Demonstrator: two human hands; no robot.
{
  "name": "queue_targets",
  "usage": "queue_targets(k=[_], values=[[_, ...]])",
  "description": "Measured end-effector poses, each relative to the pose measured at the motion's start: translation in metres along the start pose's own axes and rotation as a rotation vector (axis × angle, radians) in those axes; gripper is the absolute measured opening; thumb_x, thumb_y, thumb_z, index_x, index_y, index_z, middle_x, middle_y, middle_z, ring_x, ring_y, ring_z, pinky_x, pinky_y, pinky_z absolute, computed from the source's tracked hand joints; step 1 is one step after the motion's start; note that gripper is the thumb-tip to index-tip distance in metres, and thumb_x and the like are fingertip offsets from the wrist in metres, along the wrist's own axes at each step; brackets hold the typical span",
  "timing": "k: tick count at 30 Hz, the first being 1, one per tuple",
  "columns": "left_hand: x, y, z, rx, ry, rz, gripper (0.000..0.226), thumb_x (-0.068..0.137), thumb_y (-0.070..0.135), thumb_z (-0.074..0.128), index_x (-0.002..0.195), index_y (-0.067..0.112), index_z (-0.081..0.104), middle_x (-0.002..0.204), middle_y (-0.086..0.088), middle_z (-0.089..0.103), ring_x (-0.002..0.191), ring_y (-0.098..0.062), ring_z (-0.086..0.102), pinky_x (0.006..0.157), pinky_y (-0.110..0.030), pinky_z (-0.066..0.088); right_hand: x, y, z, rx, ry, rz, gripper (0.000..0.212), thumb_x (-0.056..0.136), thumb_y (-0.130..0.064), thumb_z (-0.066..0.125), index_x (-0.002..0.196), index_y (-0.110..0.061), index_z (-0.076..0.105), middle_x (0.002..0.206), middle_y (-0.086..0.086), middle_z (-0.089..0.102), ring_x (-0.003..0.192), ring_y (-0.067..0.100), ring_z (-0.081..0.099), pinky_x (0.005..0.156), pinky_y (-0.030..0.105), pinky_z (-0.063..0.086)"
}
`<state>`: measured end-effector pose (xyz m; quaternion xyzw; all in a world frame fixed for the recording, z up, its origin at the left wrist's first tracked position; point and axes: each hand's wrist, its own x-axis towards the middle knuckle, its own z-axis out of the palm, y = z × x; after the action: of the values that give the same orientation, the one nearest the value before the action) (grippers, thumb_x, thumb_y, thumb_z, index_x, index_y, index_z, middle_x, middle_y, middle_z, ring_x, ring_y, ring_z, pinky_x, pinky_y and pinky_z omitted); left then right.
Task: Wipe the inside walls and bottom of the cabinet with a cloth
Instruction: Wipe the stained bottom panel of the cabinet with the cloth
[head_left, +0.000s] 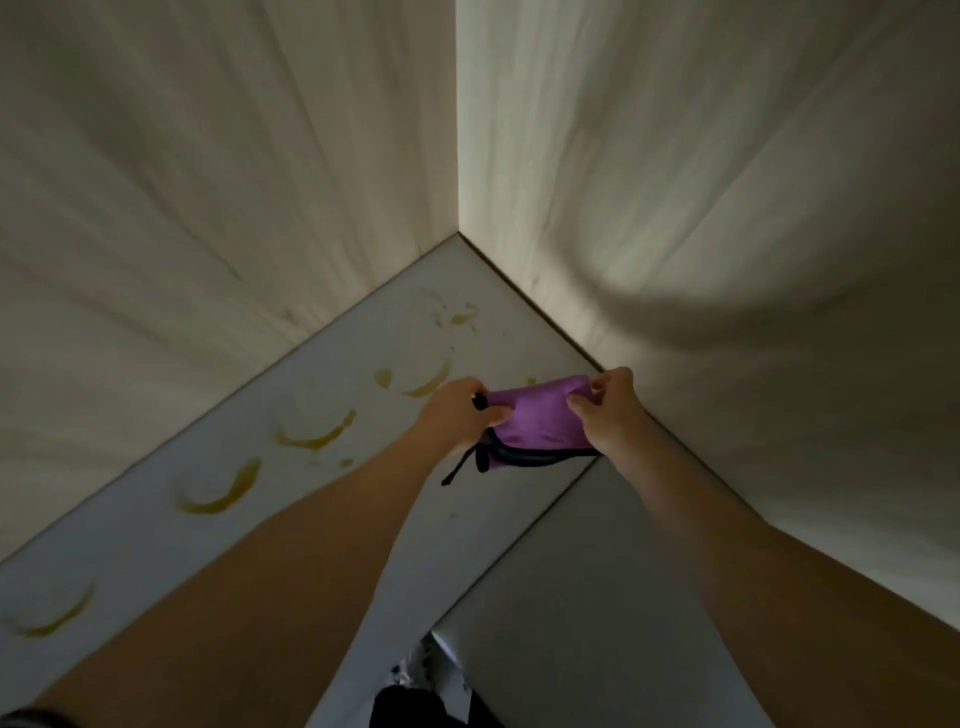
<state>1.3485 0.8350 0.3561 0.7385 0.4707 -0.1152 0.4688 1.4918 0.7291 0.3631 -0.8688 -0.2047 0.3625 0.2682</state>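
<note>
Purple cloth (535, 418) stretched between hands — left hand (460, 415), right hand (610, 408) each pinching an end.

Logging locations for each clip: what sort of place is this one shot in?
Most likely the inside of a cabinet, seen at a bottom corner: two pale wood-grain walls meet a flat grey bottom panel marked with yellowish curved stains. Both hands grip a purple cloth above it.

Cloth (535, 415) between both hands, above cabinet floor (363, 358) (stains (311, 436) leftward)
</note>
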Motion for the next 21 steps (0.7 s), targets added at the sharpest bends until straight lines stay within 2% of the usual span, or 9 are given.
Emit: queue_targets(k=[3,7,8,10,12,14,17,19,21], values=[[0.039,-0.013,0.036,-0.025,-0.067,-0.048,0.037,0.092,0.037,0.057,0.112,0.006,0.057,0.101,-0.006,0.055,0.096,-0.023,0.054,0.075,-0.028,0.039,0.039,0.034,0.016,-0.052,0.027,0.033,0.028,0.091,-0.013,0.057,0.112,-0.001,0.043,0.100,0.012,0.054,0.099,0.029,0.056,0.078,0.030,0.039],[0.080,-0.026,0.073,-0.064,-0.110,-0.080,0.022,0.094,0.032,0.054,0.096,0.010,0.056,0.085,0.000,0.051,0.090,-0.023,0.052,0.073,-0.027,0.038,0.087,0.062,0.036,-0.137,0.066,0.043,0.022,0.090,-0.011,0.056,0.109,-0.001,0.049,0.107,0.019,0.060,0.102,0.032,0.057,0.077,0.030,0.039],[0.088,-0.029,0.077,-0.054,-0.091,-0.074,0.020,0.094,0.031,0.055,0.096,0.011,0.056,0.087,0.000,0.052,0.091,-0.022,0.052,0.074,-0.026,0.037,0.098,0.064,0.040,-0.163,0.093,0.041,0.021,0.091,-0.011,0.054,0.109,-0.002,0.050,0.108,0.019,0.060,0.102,0.032,0.057,0.078,0.031,0.039],[0.105,-0.036,0.082,0.050,-0.049,-0.027,0.028,0.094,0.030,0.055,0.110,0.007,0.056,0.106,-0.005,0.054,0.098,-0.022,0.051,0.076,-0.026,0.036,0.115,0.065,0.053,-0.265,0.190,0.027,0.020,0.092,-0.010,0.050,0.111,-0.004,0.054,0.115,0.018,0.058,0.107,0.033,0.054,0.085,0.034,0.040],[0.117,-0.046,0.082,0.180,0.009,0.034,0.032,0.096,0.031,0.051,0.117,0.006,0.056,0.120,-0.009,0.049,0.104,-0.023,0.050,0.081,-0.027,0.038,0.120,0.059,0.071,-0.412,0.313,0.008,0.025,0.090,-0.008,0.050,0.115,-0.009,0.055,0.129,0.015,0.047,0.116,0.032,0.045,0.092,0.034,0.039],[0.125,-0.060,0.079,0.196,0.111,0.088,0.032,0.097,0.032,0.048,0.116,0.007,0.058,0.125,-0.009,0.044,0.111,-0.024,0.049,0.089,-0.028,0.038,0.116,0.053,0.099,-0.413,0.367,0.015,0.035,0.093,-0.012,0.048,0.128,-0.010,0.048,0.141,0.014,0.035,0.127,0.030,0.036,0.102,0.036,0.037],[0.135,-0.090,0.076,0.353,0.296,0.253,0.033,0.100,0.025,0.041,0.128,0.012,0.053,0.136,-0.007,0.042,0.121,-0.026,0.043,0.096,-0.035,0.038,0.111,0.063,0.145,-0.329,0.277,0.013,0.057,0.100,-0.033,0.037,0.149,-0.011,0.019,0.156,0.012,0.013,0.143,0.027,0.014,0.116,0.038,0.015],[0.140,-0.109,0.079,0.473,0.302,0.310,0.041,0.101,0.026,0.036,0.140,0.016,0.042,0.145,-0.002,0.036,0.130,-0.023,0.035,0.104,-0.035,0.034,0.118,0.078,0.162,-0.375,0.236,0.011,0.068,0.100,-0.043,0.031,0.151,-0.010,0.001,0.159,0.012,0.000,0.146,0.025,-0.001,0.117,0.037,0.000],[0.145,-0.125,0.086,0.568,0.262,0.363,0.050,0.101,0.035,0.029,0.148,0.017,0.029,0.152,-0.001,0.030,0.139,-0.021,0.025,0.113,-0.032,0.020,0.132,0.088,0.167,-0.429,0.285,-0.045,0.071,0.098,-0.047,0.029,0.151,-0.009,0.001,0.158,0.014,0.002,0.146,0.027,-0.002,0.116,0.039,-0.001]])
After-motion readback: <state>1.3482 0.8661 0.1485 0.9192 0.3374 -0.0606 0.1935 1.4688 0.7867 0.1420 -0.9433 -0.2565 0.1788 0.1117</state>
